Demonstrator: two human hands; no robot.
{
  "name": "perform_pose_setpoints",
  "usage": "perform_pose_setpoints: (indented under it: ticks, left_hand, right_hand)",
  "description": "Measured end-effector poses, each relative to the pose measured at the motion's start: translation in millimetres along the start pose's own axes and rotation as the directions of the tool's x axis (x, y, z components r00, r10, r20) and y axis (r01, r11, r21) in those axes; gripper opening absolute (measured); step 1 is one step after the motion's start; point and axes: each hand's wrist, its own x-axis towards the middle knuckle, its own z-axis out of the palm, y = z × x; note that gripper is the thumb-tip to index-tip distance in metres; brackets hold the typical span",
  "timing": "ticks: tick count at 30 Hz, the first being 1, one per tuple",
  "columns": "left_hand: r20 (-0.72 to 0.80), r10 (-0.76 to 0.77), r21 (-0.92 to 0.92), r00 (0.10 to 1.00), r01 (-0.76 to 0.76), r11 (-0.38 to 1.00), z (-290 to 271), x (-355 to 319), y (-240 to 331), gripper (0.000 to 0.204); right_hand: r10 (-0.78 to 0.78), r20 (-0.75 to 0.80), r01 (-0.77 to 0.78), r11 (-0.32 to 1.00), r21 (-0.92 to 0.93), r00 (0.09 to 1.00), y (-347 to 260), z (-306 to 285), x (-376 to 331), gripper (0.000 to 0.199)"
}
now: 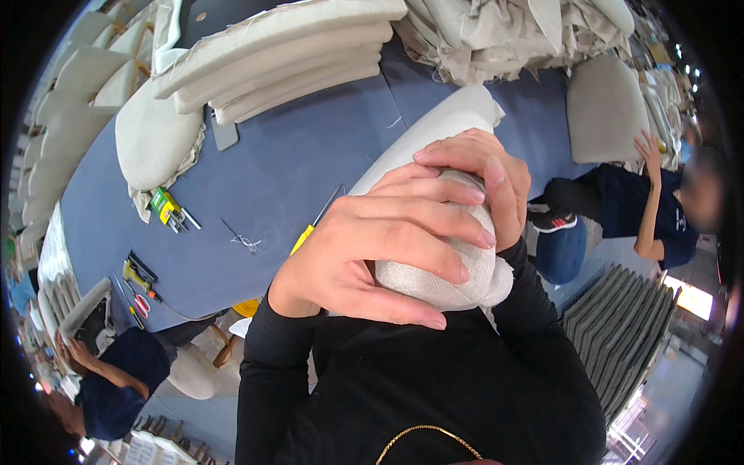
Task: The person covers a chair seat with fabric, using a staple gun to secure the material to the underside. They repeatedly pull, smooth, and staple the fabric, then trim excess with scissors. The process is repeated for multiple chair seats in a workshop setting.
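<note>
Both my hands are closed around the near end of a long upholstered padded piece (442, 128) in pale beige woven fabric. It reaches away from me over the blue table, its near end rounded toward my chest. My left hand (387, 236) lies across the top with its fingers curled over the fabric. On the far right side, my right hand (504, 178) wraps the piece, its fingers close to those of the left. A screwdriver (304, 236) with a yellow handle lies beside my left hand, partly hidden. The underside of the padded piece is out of sight.
On the blue table (310, 147) are stacked padded panels (287, 54), a fabric pile (504, 46), cushions (155, 139), a phone (225, 132), threaded needle (246, 242), green-yellow box (163, 205), staple gun (138, 271) and scissors (142, 304). People work at left (124, 380) and right (647, 205).
</note>
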Motion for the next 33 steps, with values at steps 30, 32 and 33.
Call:
perform_pose_setpoints:
  ticks: [30, 32, 33]
  left_hand:
    - [-0.044, 0.190, 0.377, 0.981, -0.160, 0.912, 15, -36, 7, 0.060]
    - [-0.027, 0.074, 0.375, 0.997, -0.059, 0.925, 12, -35, 13, 0.066]
    - [-0.021, 0.005, 0.346, 1.000, 0.002, 0.938, 11, -32, 15, 0.071]
  right_hand:
    - [-0.099, -0.087, 0.096, 0.995, -0.035, 0.991, -8, 5, -21, 0.056]
    - [-0.097, -0.048, 0.096, 0.995, -0.011, 0.994, -8, 4, -22, 0.053]
    - [-0.097, -0.029, 0.097, 0.995, 0.001, 0.995, -7, 3, -23, 0.051]
